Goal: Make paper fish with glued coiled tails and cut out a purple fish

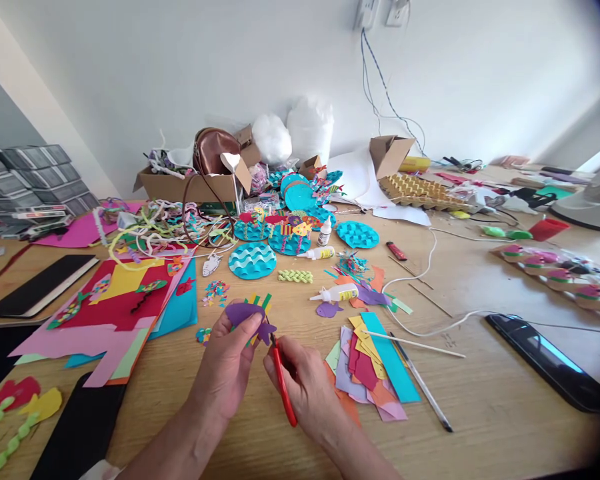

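Observation:
My left hand pinches a purple paper fish between thumb and fingers, its tail toward the right. Closed around a pair of red-handled scissors is my right hand; the dark blades reach up to the fish's tail edge and are partly hidden. Behind the fish lie green and yellow paper strips. Beyond my hands, a smaller purple fish rests below a glue bottle. Right of my right hand is a heap of coloured paper pieces with a blue strip.
Stacked coloured sheets and a black notebook lie left. Decorated blue discs and a cardboard box stand behind. A pen, a white cable and a black device are to the right.

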The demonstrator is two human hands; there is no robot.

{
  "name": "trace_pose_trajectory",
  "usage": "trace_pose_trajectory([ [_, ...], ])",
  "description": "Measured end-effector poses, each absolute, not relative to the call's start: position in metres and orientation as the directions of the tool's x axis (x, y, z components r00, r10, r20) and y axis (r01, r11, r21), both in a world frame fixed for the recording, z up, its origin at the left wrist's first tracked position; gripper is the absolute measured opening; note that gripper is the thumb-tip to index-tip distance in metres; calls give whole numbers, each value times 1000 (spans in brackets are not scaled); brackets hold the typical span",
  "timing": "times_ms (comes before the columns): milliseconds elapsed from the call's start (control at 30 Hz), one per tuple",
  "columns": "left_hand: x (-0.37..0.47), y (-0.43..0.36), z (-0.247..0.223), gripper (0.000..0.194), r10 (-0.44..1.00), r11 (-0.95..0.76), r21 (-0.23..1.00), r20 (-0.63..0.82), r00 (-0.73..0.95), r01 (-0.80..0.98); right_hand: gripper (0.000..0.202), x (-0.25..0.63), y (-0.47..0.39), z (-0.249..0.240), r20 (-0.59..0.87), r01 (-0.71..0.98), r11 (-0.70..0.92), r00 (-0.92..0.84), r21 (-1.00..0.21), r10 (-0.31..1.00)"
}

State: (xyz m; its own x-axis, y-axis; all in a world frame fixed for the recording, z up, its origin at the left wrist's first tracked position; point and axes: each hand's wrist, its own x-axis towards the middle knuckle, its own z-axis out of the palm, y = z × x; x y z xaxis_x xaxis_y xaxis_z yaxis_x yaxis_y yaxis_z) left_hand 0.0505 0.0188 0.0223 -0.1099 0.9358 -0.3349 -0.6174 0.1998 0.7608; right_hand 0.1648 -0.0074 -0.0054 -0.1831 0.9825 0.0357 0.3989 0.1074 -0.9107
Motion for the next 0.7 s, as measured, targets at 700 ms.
trace_pose_trajectory([
  [700, 60, 16, 19, 25, 935, 205, 752, -339, -101, -627, 32, 165, -9, -13, -29, 260, 18, -177, -965, 984],
])
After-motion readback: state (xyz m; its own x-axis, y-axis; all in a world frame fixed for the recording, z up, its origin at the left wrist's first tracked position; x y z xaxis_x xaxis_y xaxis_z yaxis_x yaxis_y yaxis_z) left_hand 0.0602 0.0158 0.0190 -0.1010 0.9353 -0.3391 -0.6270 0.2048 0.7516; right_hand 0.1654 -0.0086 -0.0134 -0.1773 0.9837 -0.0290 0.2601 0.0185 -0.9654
